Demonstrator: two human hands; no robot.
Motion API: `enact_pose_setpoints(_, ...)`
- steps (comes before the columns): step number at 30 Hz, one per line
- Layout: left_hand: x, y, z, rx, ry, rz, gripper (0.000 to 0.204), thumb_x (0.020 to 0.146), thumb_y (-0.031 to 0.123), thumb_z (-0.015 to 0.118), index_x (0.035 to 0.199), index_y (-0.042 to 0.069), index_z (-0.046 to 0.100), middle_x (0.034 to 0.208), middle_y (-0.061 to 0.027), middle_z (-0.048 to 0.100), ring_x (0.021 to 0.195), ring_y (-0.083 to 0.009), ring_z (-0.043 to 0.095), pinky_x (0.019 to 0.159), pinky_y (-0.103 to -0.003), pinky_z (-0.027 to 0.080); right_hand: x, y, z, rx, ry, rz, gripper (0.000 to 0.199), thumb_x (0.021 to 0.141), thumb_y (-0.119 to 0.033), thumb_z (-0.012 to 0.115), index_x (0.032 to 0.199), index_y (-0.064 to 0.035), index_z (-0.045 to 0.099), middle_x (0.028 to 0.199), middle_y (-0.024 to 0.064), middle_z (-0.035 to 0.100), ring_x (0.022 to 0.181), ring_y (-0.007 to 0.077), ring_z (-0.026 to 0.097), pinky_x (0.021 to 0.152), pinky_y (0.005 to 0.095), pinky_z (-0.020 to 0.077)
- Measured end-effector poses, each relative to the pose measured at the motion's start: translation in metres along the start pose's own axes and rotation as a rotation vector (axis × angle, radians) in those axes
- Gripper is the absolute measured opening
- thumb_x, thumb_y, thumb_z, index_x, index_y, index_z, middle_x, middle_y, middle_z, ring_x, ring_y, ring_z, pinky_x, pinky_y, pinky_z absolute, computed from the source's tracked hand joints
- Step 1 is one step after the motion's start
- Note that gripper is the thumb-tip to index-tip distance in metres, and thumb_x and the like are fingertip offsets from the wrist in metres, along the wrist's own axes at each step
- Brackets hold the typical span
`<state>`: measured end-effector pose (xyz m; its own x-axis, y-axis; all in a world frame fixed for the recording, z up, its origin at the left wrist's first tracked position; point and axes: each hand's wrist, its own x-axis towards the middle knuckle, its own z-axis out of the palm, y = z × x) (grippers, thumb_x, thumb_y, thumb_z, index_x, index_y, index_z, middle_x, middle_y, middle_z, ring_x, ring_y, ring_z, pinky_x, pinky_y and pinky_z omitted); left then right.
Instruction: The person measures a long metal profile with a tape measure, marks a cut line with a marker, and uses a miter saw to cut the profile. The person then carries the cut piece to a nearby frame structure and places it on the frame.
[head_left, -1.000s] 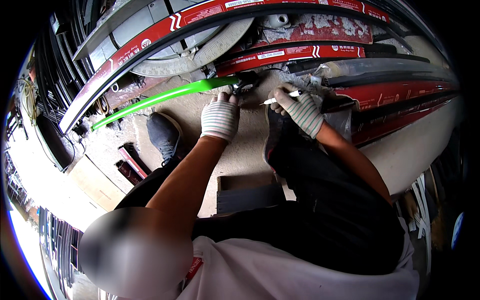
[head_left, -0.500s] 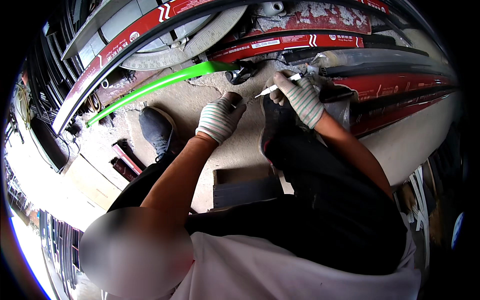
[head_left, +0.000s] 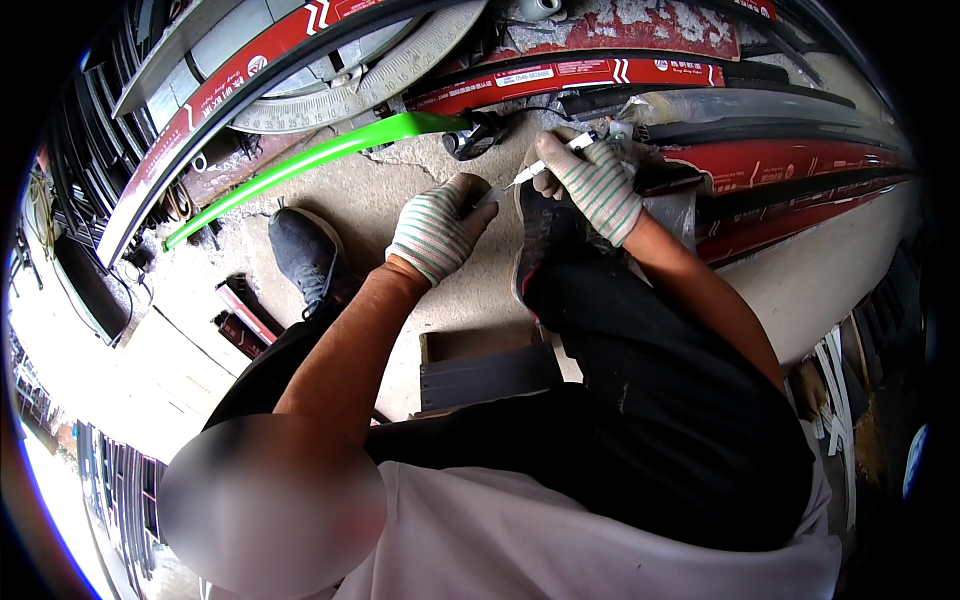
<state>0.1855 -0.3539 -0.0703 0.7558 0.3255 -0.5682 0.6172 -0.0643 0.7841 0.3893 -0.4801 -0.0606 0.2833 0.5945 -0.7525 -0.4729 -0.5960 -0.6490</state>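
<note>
Both hands wear white knit gloves with green stripes. My left hand (head_left: 438, 232) is closed, thumb and fingers pinching a small whitish, translucent piece (head_left: 488, 199) whose exact kind I cannot make out. In my right hand (head_left: 598, 188) is a slim white pen-shaped tool (head_left: 532, 174), gripped like a pencil. Its thin tip points down and left, very close to the small piece; whether they touch I cannot tell. The hands are above the floor, between my dark shoes (head_left: 303, 250).
A bright green curved strip (head_left: 310, 163) lies ahead on the concrete. Beyond it are a round graduated scale (head_left: 300, 116) and long red-and-black strips (head_left: 570, 82). More red strips (head_left: 790, 168) lie to the right. A dark open box (head_left: 487, 375) sits between my legs.
The view has shifted slightly. The tool's tip and the left hand have come a little closer together, and more of the pinched piece shows. Both hands keep their grips.
</note>
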Motion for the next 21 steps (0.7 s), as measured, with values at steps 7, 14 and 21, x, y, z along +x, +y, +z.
enact_pose_setpoints(7,-0.001,0.001,0.0,0.015,-0.028,-0.001,0.031,0.097,0.02,0.074,0.12,0.001,0.066,0.106,-0.0186,0.076,0.098,-0.0257,0.074,0.088,-0.038,0.058,-0.001,-0.003,0.0,-0.04,-0.029,-0.072,0.027,0.106,-0.032,0.064,0.102,-0.007,0.071,0.074,-0.0018,0.067,0.065,0.0052,0.06,0.06,0.0216,0.0477)
enact_pose_setpoints(14,-0.001,0.002,0.001,0.012,-0.059,-0.045,0.03,0.098,0.022,0.074,0.119,0.001,0.067,0.105,-0.0173,0.076,0.095,-0.0229,0.074,0.086,-0.037,0.058,-0.002,-0.007,0.005,-0.047,-0.007,-0.121,0.027,0.109,-0.029,0.058,0.095,-0.0088,0.07,0.071,-0.0028,0.065,0.061,0.0037,0.057,0.057,0.0205,0.0456)
enact_pose_setpoints(21,0.002,0.008,0.001,0.03,-0.064,-0.009,0.028,0.098,0.022,0.074,0.117,0.002,0.068,0.098,-0.0148,0.076,0.089,-0.0194,0.072,0.082,-0.036,0.057,-0.003,0.003,0.012,-0.121,0.011,-0.061,0.029,0.109,-0.031,0.058,0.091,-0.0102,0.068,0.072,-0.003,0.066,0.063,0.0039,0.057,0.057,0.0206,0.0435)
